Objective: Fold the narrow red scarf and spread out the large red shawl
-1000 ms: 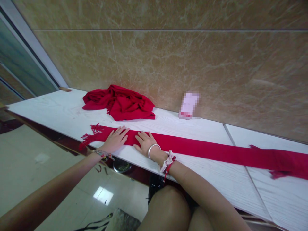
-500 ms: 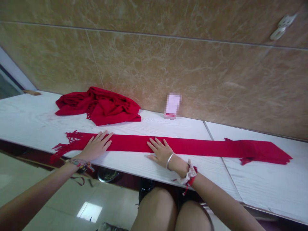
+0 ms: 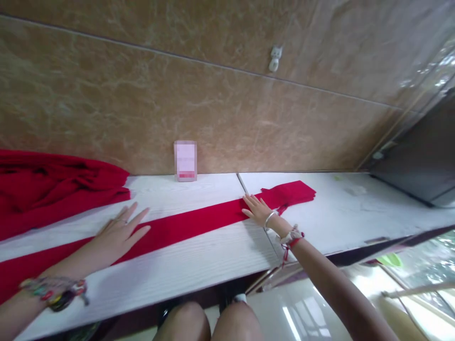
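A long red scarf [image 3: 192, 225] lies stretched flat along the white table [image 3: 199, 265]. My left hand [image 3: 119, 234] rests open on it toward the left, fingers spread, a beaded bracelet at the wrist. My right hand [image 3: 258, 210] lies open and flat on the scarf farther right, close to its folded, fringed end [image 3: 289, 193]. A silver bangle and a red-and-white band sit on that wrist.
A crumpled pile of red scarves [image 3: 53, 187] lies at the far left against the marble wall. A small pink card [image 3: 185, 161] leans on the wall. A seam [image 3: 254, 213] splits the tabletop. A dark panel [image 3: 419, 166] stands at the right. My knees show below the table edge.
My right hand has slid rightward along the scarf, away from the left hand, and now nears the far end. The view has swung right, so the scarf pile sits at the left edge.
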A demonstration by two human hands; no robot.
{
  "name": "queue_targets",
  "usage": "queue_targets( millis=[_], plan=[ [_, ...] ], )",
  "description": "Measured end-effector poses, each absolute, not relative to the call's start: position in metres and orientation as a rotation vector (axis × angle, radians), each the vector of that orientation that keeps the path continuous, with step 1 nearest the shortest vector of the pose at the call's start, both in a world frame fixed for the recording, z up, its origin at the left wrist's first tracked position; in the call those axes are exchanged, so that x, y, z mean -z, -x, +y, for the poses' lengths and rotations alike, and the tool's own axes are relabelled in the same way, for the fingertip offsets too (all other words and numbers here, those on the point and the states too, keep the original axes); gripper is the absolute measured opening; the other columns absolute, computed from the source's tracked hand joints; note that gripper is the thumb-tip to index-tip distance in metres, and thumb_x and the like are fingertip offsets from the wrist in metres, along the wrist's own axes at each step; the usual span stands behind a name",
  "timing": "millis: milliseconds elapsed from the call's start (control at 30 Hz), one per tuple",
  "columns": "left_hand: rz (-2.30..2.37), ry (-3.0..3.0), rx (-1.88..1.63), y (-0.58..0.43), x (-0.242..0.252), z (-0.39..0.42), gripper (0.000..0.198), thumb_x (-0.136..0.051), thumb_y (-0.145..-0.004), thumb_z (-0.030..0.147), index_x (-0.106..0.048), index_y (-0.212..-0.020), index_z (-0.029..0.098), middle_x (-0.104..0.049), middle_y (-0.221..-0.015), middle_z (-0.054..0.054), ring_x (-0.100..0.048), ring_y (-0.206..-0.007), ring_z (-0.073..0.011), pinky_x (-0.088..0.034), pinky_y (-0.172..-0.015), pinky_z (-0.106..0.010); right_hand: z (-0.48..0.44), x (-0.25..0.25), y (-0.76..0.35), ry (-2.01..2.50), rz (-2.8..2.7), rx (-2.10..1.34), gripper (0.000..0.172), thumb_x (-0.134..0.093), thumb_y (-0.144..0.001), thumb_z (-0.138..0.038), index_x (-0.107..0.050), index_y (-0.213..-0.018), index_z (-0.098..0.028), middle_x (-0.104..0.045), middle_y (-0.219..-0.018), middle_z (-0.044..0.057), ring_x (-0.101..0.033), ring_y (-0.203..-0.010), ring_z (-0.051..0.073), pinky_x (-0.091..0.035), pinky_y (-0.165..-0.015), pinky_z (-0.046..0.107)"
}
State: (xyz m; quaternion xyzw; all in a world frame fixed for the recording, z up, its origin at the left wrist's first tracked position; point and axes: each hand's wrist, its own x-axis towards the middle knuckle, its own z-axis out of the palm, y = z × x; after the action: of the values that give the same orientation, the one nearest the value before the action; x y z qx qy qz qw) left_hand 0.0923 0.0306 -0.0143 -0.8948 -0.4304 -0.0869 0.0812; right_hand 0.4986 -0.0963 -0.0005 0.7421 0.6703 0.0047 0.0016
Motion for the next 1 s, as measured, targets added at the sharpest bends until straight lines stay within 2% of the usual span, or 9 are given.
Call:
queue_targets(
  millis=[133, 233, 367, 467, 600, 833, 1000],
  plan=[
    [-1.167, 2.930, 0.032, -0.208, -0.013, 0.022, 0.060, -0.027, -0.085, 0.052, -0.033, -0.136, 0.021, -0.026, -0.144, -0.013, -0.025, -0.130, -0.0329, -0.032, -0.095, -0.050, -0.098, 0.008, -0.519, -2.337, 2.110, -0.060, 0.054, -0.031, -0.091, -0.040, -0.031, -0.137, -0.012, -0.029, -0.142, 0.014, -0.023, -0.132, 0.024, -0.026, -0.103, 0.047],
    [-1.062, 3.052, -0.125, -0.267, -0.019, 0.021, 0.062, -0.025, -0.086, 0.055, -0.029, -0.138, 0.021, -0.024, -0.144, -0.015, -0.022, -0.131, -0.0329, -0.028, -0.097, -0.052, -0.106, 0.010, -0.538, -2.388, 2.006, -0.115, 0.054, -0.034, -0.090, -0.041, -0.034, -0.135, -0.010, -0.031, -0.141, 0.017, -0.027, -0.130, 0.026, -0.026, -0.103, 0.048],
    [-0.964, 3.114, 0.009, -0.310, -0.007, 0.016, 0.062, -0.025, -0.087, 0.055, -0.027, -0.138, 0.021, -0.021, -0.145, -0.015, -0.020, -0.132, -0.0321, -0.026, -0.099, -0.050, -0.119, -0.001, -0.576, -2.407, 1.968, -0.279, 0.052, -0.035, -0.088, -0.041, -0.039, -0.133, -0.014, -0.034, -0.140, 0.014, -0.027, -0.130, 0.028, -0.022, -0.104, 0.051],
    [-0.877, 3.096, 0.140, -0.316, 0.006, 0.008, 0.053, -0.028, -0.088, 0.049, -0.032, -0.136, 0.025, -0.025, -0.145, -0.009, -0.022, -0.132, -0.0295, -0.025, -0.101, -0.049, -0.123, -0.014, -0.612, -2.534, 1.804, -0.364, 0.052, -0.034, -0.088, -0.041, -0.037, -0.134, -0.016, -0.033, -0.141, 0.013, -0.025, -0.131, 0.029, -0.022, -0.103, 0.053],
    [-0.830, 3.063, 0.110, -0.302, 0.010, 0.010, 0.047, -0.032, -0.088, 0.042, -0.037, -0.133, 0.029, -0.029, -0.144, -0.003, -0.023, -0.132, -0.0280, -0.025, -0.102, -0.047, -0.123, -0.018, -0.641, -2.671, 1.577, -0.293, 0.051, -0.030, -0.090, -0.038, -0.032, -0.137, -0.017, -0.030, -0.143, 0.012, -0.025, -0.130, 0.029, -0.027, -0.100, 0.054],
    [-0.737, 3.044, 0.087, -0.256, 0.011, 0.024, 0.047, -0.028, -0.089, 0.043, -0.038, -0.133, 0.030, -0.030, -0.144, -0.001, -0.025, -0.131, -0.0256, -0.024, -0.102, -0.041, -0.142, 0.002, -0.602, -2.742, 1.438, -0.209, 0.053, -0.026, -0.091, -0.041, -0.029, -0.138, -0.018, -0.028, -0.144, 0.010, -0.026, -0.130, 0.028, -0.027, -0.102, 0.049],
    [-0.720, 3.093, 0.027, -0.230, 0.009, 0.015, 0.048, -0.027, -0.089, 0.043, -0.037, -0.134, 0.029, -0.027, -0.145, -0.002, -0.024, -0.131, -0.0245, -0.023, -0.104, -0.042, -0.159, -0.003, -0.580, -2.768, 1.496, -0.257, 0.050, -0.032, -0.089, -0.038, -0.037, -0.134, -0.018, -0.036, -0.140, 0.011, -0.032, -0.127, 0.030, -0.030, -0.099, 0.052]
  ],
)
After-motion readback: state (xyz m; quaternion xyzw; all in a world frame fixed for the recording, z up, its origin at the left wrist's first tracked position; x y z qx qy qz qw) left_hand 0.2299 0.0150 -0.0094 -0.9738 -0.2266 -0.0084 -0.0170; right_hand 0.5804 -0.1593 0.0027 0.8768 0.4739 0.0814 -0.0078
